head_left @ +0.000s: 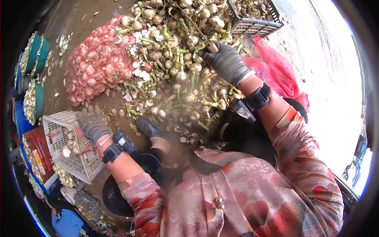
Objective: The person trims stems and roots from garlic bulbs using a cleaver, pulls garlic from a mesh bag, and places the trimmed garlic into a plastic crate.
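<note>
My right hand (227,63), in a grey glove, is closed around the wooden handle of a long thin tool (196,28). Its slim shaft reaches up and left over a heap of garlic bulbs (181,77) with cut green stems. My left hand (93,124), gloved too, has its fingers stretched out at the upper edge of a white plastic crate (85,160). That crate is tilted, with a few garlic pieces inside. Just above the left hand, a red mesh sack (100,59) is full of garlic bulbs.
A dark crate (256,27) with plant scraps stands at the upper right. Loose pink netting (276,71) lies beside my right wrist. Green basins (38,100) of garlic and a red container (39,154) line the left side. My shoe (148,127) touches the heap's edge.
</note>
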Demonstrator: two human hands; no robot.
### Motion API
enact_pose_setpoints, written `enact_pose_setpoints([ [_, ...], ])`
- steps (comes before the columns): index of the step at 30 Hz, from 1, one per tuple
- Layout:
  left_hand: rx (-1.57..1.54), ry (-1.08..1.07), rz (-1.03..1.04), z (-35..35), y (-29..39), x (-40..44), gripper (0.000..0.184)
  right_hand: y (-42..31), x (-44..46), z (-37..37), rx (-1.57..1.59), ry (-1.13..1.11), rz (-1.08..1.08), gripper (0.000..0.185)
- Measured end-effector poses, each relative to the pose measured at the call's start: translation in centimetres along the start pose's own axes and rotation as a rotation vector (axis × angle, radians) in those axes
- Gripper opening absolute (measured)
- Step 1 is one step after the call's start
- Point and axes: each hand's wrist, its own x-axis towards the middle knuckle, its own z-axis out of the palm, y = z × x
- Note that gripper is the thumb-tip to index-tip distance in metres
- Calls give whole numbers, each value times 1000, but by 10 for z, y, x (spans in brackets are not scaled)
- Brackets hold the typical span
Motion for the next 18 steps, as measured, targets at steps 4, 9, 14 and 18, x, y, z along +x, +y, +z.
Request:
enact_pose_setpoints([
  [4,511,-425,-504,92,-167,-47,47,-10,-2,-1,165,-15,170,32],
  [9,1427,-617,-348,162,-262,-88,75,4,-8,7,251,-98,340,36],
  [14,1673,-743,-323,158,-265,-82,72,23,-14,19,295,-188,359,37],
  [18,1081,-666,-645,127,-229,-77,56,27,-26,28,80,-385,290,37],
])
